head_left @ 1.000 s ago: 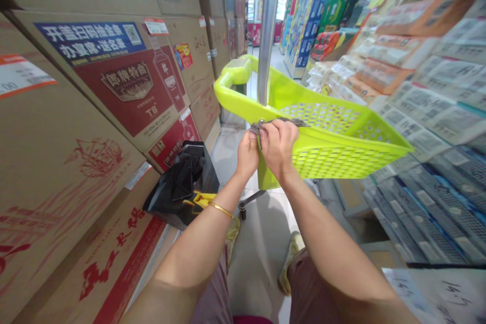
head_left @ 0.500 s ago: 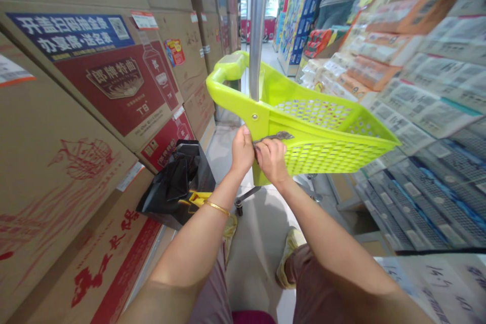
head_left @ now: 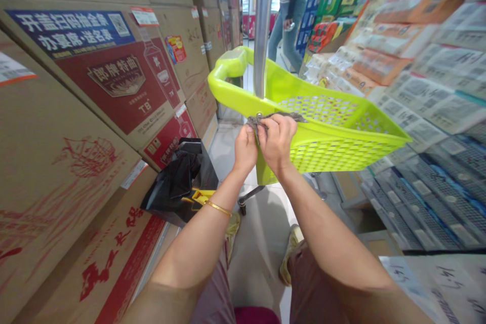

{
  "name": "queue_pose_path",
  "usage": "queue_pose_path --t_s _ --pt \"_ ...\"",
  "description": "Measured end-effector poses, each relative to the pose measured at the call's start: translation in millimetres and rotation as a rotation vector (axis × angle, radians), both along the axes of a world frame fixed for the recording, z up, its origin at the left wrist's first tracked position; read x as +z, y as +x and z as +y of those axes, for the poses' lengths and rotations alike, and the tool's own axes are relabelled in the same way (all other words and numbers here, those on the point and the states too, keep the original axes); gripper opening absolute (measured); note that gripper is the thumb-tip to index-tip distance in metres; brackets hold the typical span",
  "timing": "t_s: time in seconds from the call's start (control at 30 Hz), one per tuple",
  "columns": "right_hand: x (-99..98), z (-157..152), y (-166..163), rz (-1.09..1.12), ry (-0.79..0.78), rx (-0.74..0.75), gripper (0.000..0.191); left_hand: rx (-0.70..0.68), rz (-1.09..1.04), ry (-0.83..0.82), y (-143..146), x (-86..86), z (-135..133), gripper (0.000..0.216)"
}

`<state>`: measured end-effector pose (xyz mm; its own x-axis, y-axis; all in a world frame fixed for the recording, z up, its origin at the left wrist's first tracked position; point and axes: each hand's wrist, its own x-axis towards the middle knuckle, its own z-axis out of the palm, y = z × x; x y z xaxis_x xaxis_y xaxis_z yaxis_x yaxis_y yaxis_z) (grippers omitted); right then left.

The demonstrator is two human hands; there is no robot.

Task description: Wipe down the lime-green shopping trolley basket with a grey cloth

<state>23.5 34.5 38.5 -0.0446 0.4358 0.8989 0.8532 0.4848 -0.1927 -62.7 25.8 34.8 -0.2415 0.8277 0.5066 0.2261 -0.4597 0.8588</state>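
Note:
A lime-green plastic shopping basket (head_left: 357, 154) with a pierced side hangs on a metal pole (head_left: 265, 25), its looped handle toward the left. My right hand (head_left: 279, 142) is closed on a crumpled dark grey rag (head_left: 298, 117) and presses it to the basket's side, just under the rim and by a small bolt. Close beside it, my left hand (head_left: 246, 149) is closed too, thumb up, at the basket's near edge. The rag's left end shows between its fingertips; the rest of that grip is hidden.
Stacked cardboard cartons (head_left: 110, 83) line the left. A black bag (head_left: 182, 174) stands on the floor against them. Packed goods (head_left: 413, 55) fill the shelves on the right. Farther down the aisle a person (head_left: 290, 10) stands. A caster (head_left: 242, 207) shows below the basket.
Both hands have moved up the basket's side with the rag, now near the bolt and rim. The basket has shifted slightly right in view. The person in the aisle has moved left.

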Motion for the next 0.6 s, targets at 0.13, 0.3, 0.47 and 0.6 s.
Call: queue_pose_path --t_s 0.13,0.3,0.47,0.6 --pt "-24.0 -0.8 6.7 -0.069 -0.012 0.006 0.023 0.022 -0.007 -0.002 -0.2 0.0 1.8 0.035" --pt "-33.0 -5.4 14.2 -0.151 -0.028 0.012 0.022 0.050 0.016 -0.009 -0.1 -1.2 4.5 0.038" --pt "-4.1 -4.5 8.1 -0.062 -0.017 -0.015 0.024 0.034 0.018 0.035 1.9 -1.2 2.1 0.039" --pt "9.3 -0.6 1.4 0.043 0.002 -0.023 0.026 0.016 0.047 0.049 2.7 -0.6 -0.5 0.042"
